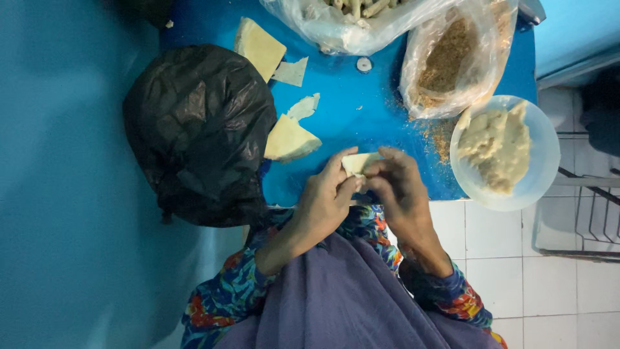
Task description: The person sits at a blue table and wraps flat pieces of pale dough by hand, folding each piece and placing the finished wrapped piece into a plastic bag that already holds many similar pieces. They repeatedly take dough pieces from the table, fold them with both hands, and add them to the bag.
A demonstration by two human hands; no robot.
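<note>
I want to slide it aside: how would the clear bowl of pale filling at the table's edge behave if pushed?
The clear bowl overhangs the blue table, so a push probably tips it. The heaped filling likely makes it heavy. It looks like thin plastic, perhaps flexing.

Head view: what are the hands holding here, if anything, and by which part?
Both hands hold one small pale wrapper piece above the blue table. The left hand pinches its left edge, the right hand its right edge, with fingertips.

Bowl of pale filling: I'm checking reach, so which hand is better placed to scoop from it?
Probably the right hand: it lies nearer the bowl, while the left hand sits farther, both pinching the wrapper.
</note>
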